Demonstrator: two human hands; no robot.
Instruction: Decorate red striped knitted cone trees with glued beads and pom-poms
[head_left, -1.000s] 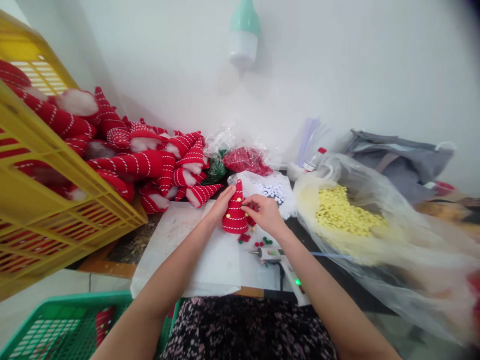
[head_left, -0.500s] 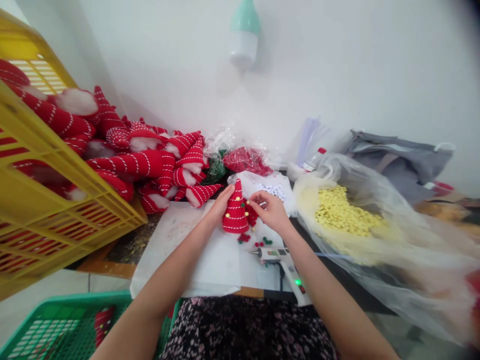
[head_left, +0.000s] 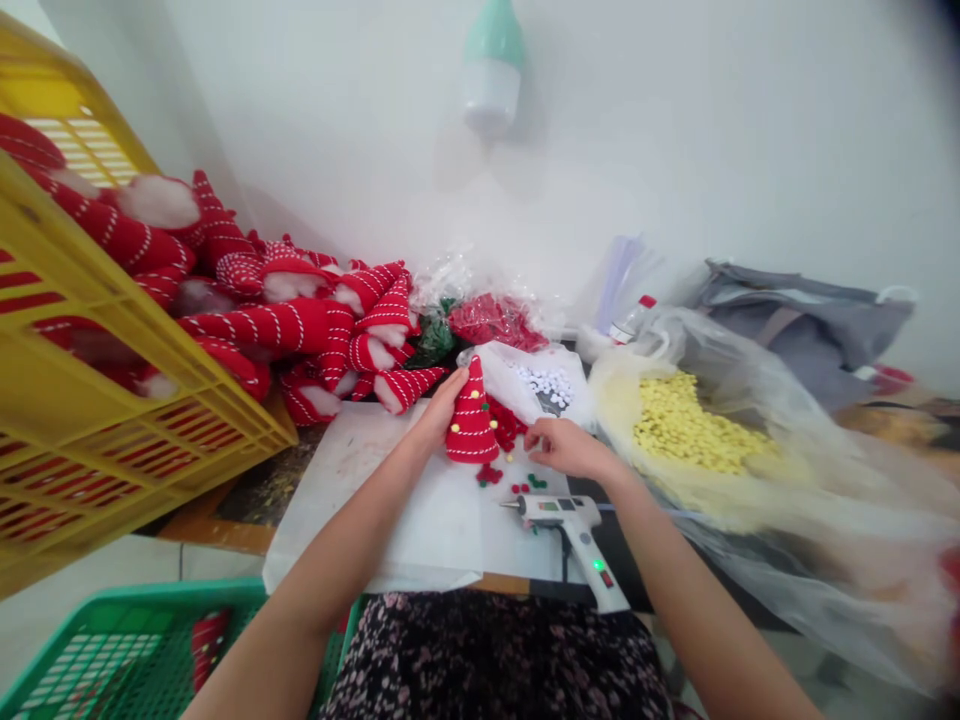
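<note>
My left hand (head_left: 448, 402) is closed round the left side of a red felt cone (head_left: 472, 425) with white stitched bands, which stands upright. Small yellow and green pompoms dot its front. To the right, my right hand (head_left: 564, 446) is over the white sheet with fingers curled together; what they hold, if anything, is hidden. Close to its fingertips lie red pompoms (head_left: 508, 425) and green pompoms (head_left: 537, 482). A hot glue gun (head_left: 559, 508) with a lit green light lies just below that hand, its nozzle pointing left.
A yellow crate (head_left: 142, 400) and a heap of red striped cones (head_left: 277, 328) stand at the left. Bags of yellow pompoms (head_left: 690, 425) and white pompoms (head_left: 546, 382) lie to the right and behind. A green basket (head_left: 120, 610) sits below left.
My right hand has moved from the cone's right side to the right and downward, near the loose pompoms. My left hand keeps the cone in about the same place.
</note>
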